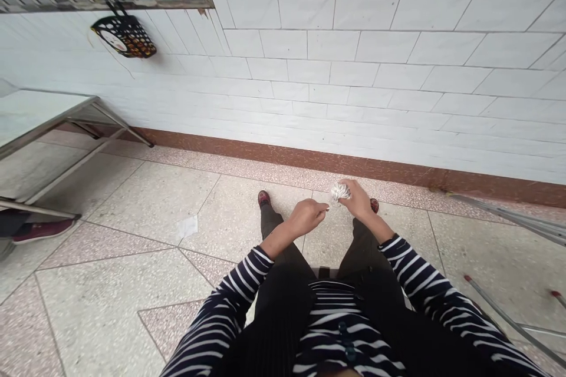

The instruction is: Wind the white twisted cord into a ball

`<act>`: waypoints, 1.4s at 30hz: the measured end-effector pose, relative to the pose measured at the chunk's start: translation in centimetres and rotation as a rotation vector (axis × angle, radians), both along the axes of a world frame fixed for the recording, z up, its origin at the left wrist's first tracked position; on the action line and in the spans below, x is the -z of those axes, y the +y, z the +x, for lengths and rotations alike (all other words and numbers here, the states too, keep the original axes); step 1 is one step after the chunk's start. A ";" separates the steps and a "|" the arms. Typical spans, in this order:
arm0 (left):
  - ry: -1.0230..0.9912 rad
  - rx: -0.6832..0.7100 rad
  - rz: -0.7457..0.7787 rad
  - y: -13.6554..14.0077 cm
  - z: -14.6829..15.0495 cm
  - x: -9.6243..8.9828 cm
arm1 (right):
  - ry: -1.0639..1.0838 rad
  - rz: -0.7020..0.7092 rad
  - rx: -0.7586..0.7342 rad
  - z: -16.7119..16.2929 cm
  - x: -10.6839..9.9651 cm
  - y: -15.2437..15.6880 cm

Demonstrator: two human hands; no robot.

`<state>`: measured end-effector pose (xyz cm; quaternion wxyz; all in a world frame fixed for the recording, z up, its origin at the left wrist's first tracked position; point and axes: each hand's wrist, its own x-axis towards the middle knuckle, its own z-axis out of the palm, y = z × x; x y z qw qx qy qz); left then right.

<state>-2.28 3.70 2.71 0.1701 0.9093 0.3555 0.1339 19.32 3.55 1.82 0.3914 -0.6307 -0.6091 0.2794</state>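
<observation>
My right hand (358,200) is closed around a bundle of white string (340,192), with its thumb and fingers wrapped about the right side. Just to the left, my left hand (307,216) is held in a pinch, and a bit of white shows at its fingertips. That bit looks like the string's end, though it is too small to be sure. Both hands are in front of me above my knees, close together but apart. Striped sleeves cover my forearms.
A metal-framed table (66,107) stands at the left, with another person's shoe (44,230) beneath it. White paper (188,227) lies on the floor. A black net bag (124,35) hangs from the window bars. Metal tubes (508,215) lie at the right by the tiled wall (354,47).
</observation>
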 end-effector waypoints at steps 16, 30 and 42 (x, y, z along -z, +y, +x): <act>-0.417 -0.165 -0.475 1.4 1.3 4.3 | 0.864 -0.327 -0.179 -3.5 -4.0 -4.6; -0.320 -0.037 -0.508 0.1 0.9 3.9 | 0.576 0.046 0.117 -1.7 -4.7 -0.1; -0.428 -0.139 -0.368 6.6 -0.3 0.7 | 0.616 0.305 -0.047 -3.4 -12.5 -1.8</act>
